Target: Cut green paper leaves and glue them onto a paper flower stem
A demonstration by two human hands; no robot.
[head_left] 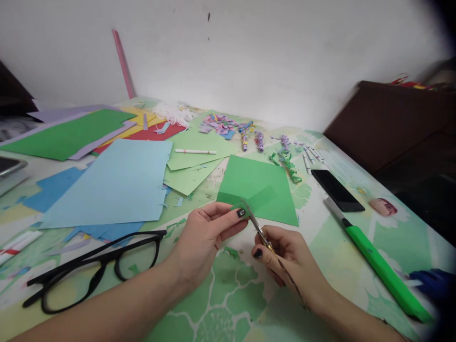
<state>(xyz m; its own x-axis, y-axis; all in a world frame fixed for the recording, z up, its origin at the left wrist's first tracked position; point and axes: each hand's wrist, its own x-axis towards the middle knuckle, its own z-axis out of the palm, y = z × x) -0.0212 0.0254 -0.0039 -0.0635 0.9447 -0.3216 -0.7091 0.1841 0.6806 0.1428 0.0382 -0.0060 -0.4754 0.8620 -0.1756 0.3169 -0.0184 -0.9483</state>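
Note:
My left hand [204, 232] pinches a small piece of green paper [236, 205] between thumb and fingers. In my right hand [295, 259] is a pair of scissors [262, 232], its blades pointing up and left against the edge of that piece. Whether the blades are apart is too small to tell. Behind both hands a square sheet of green paper [254, 180] lies on the table, with a darker patch across its near part. A little green scrap [231, 252] rests on the cloth between my wrists.
Black glasses [101, 260] and light blue paper [114, 180] lie to the left. On the right are a phone [337, 190], a green box cutter [384, 268] and several white markers [311, 154]. Paper confetti [221, 124] and curled strips [290, 166] lie farther back, near the wall.

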